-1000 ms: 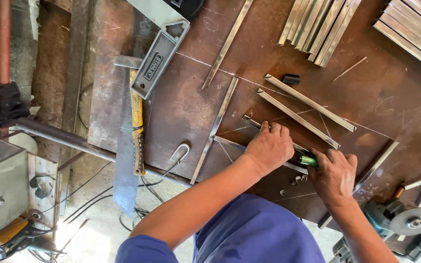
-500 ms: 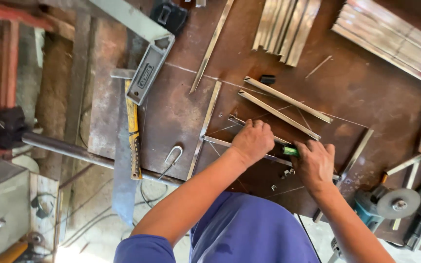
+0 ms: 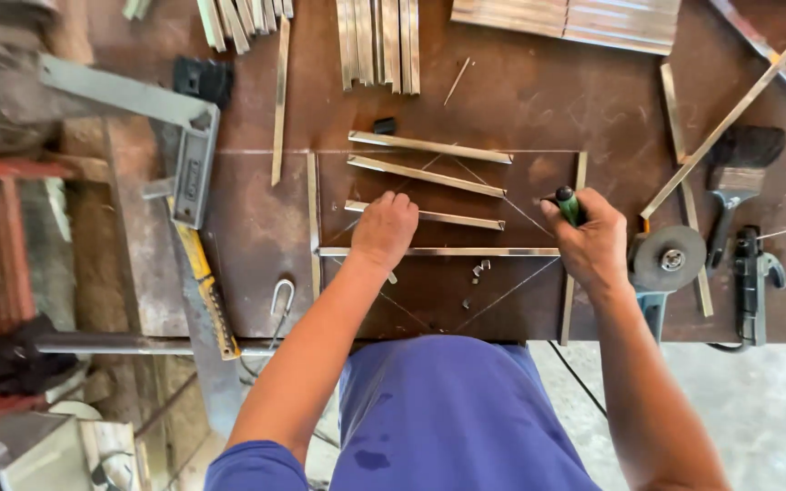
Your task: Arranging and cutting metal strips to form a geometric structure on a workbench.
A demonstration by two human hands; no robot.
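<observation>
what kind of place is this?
Most likely a metal fabrication or welding workshop: a rusty steel work table laid with cut metal strips, an angle grinder at its edge, and a paintbrush beside it. The left hand presses on one strip.

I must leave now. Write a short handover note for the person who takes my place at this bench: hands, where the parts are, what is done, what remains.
Left hand: pressing flat on the metal strips, fingertips on the short strip, palm over the long horizontal strip.
Right hand: closed around a green-handled tool, at the right end of the long strip.
Parts: two more cut strips lie above, inside the chalk-lined frame on the steel table. Angle grinder rests right of the right hand; brush beyond it.
Done: strips laid out in the frame.
Left: no joints look welded; I cannot tell for sure.
</observation>
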